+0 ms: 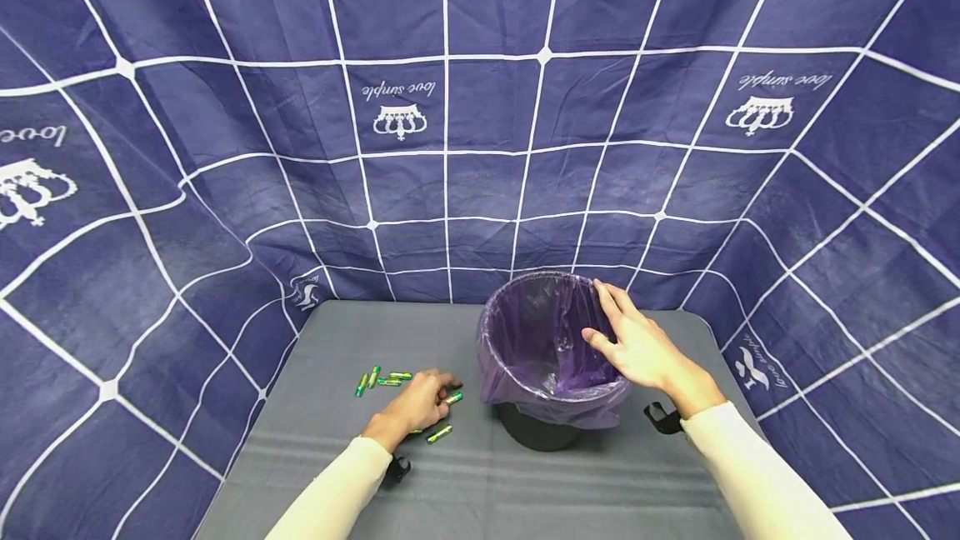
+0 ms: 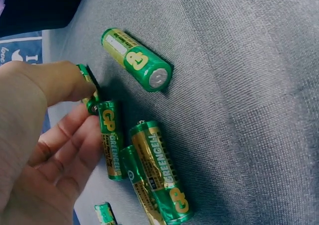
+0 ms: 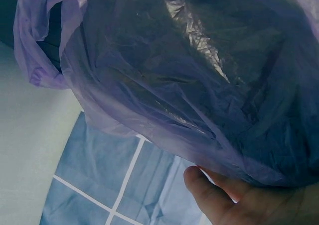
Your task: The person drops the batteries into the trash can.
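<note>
My left hand (image 1: 422,400) is low over the grey tabletop, left of the bin. Its thumb and fingers pinch a small green and gold battery (image 2: 88,88). Another battery (image 2: 137,59) lies just beyond the thumb, and a pair of batteries (image 2: 162,172) lies side by side near the fingers, with one more (image 2: 110,140) right at the fingertips. A dark bin (image 1: 540,432) lined with a translucent purple bag (image 1: 498,377) stands to the right. My right hand (image 1: 637,348), fingers extended, rests at the bag-covered right rim.
Farther left on the grey tabletop (image 1: 360,482), several loose batteries (image 1: 389,382) lie in a cluster. Blue cloth (image 1: 480,190) with white grid lines rises behind and at both sides. Dark straps (image 1: 663,419) hang by the wrists.
</note>
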Available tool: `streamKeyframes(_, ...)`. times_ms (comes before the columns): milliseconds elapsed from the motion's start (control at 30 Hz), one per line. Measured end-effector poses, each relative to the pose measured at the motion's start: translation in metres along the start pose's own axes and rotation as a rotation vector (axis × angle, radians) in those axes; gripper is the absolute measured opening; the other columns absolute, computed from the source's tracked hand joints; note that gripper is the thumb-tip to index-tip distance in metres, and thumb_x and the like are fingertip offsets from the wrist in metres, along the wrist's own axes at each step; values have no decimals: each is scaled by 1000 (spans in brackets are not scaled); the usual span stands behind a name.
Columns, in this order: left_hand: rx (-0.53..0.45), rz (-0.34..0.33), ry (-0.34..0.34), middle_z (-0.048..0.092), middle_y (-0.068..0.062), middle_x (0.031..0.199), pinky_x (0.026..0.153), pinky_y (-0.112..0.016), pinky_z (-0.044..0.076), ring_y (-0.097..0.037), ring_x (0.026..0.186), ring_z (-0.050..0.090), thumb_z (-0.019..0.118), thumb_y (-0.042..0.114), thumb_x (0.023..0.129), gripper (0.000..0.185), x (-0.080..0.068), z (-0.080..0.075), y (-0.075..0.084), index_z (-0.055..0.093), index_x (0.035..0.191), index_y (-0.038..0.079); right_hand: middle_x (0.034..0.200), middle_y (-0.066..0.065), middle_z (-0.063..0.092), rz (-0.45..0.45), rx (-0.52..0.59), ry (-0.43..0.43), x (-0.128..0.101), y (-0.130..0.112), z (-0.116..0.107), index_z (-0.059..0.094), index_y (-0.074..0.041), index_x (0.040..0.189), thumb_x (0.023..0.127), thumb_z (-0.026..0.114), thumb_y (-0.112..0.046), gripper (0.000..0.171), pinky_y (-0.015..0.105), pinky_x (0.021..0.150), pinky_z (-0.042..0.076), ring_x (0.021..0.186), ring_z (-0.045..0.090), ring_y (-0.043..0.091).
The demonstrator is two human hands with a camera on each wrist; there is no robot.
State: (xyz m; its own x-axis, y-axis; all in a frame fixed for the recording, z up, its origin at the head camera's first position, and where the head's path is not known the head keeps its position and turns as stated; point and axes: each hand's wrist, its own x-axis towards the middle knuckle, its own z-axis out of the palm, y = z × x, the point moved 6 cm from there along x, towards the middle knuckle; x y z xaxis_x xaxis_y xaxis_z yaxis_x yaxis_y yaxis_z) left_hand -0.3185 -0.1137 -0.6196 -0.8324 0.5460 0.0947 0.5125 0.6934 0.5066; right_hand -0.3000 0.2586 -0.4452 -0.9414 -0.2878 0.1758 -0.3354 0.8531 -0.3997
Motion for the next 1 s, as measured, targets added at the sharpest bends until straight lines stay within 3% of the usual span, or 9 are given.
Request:
streamKeyframes(100,4,50,11,74,-10,97,77,-31,57,-20,87,68,79,-11,85,50,0,-2,2,82,133,3,184,25,37,-6,-1,7,1,0,-1,26,-1,184,117,65,-40,87,78,122,51,154,61,60)
streamKeyframes(200,-22,93,24,73,-7,94,75,-31,57,-16,85,65,79,-7,86,48,3,3,-9,84,132,6,184,25,37,-4,3,8,1,0,-1,25,-1,184,117,65,-41,87,78,123,50,154,60,60)
streamKeyframes(300,-33,130,49,69,1,92,71,-27,54,-7,83,59,78,0,87,45,10,25,-39,86,130,11,184,25,37,1,8,4,0,1,-1,26,-1,184,117,64,-43,88,78,123,50,155,60,60)
streamKeyframes(433,26,112,63,66,10,95,73,-21,54,3,85,55,86,10,87,44,19,55,-79,87,130,17,184,25,37,0,10,5,0,1,0,26,-1,184,117,65,-43,88,77,123,50,155,60,59)
streamKeyframes(567,87,108,66,71,7,101,78,-23,59,-1,88,61,99,19,81,49,24,65,-93,88,129,17,184,25,38,-6,6,13,0,0,1,27,-1,183,117,65,-43,88,77,122,51,155,60,59)
streamKeyframes(633,106,113,62,74,1,107,82,-27,62,-7,90,66,100,19,81,53,21,58,-87,87,132,14,184,25,38,-7,7,13,0,0,1,27,-1,183,117,65,-43,87,77,123,51,156,59,58)
streamKeyframes(767,73,91,56,74,-1,110,84,-27,64,-6,91,65,99,19,84,51,19,54,-82,87,132,12,186,25,35,-10,-6,8,-2,-1,2,27,0,183,117,65,-42,88,76,126,48,164,51,56)
streamKeyframes(933,-4,79,62,72,-2,106,78,-22,61,3,82,61,100,17,86,47,19,54,-80,85,129,6,193,22,25,-6,-38,1,-3,-1,2,25,0,184,118,62,-47,89,75,136,38,179,25,52)
streamKeyframes(1000,-32,72,52,72,-8,106,76,-24,62,-1,79,63,100,14,87,46,16,40,-61,83,128,0,195,22,21,-8,-46,-1,-3,-2,1,24,0,184,119,61,-49,90,73,141,31,182,17,51)
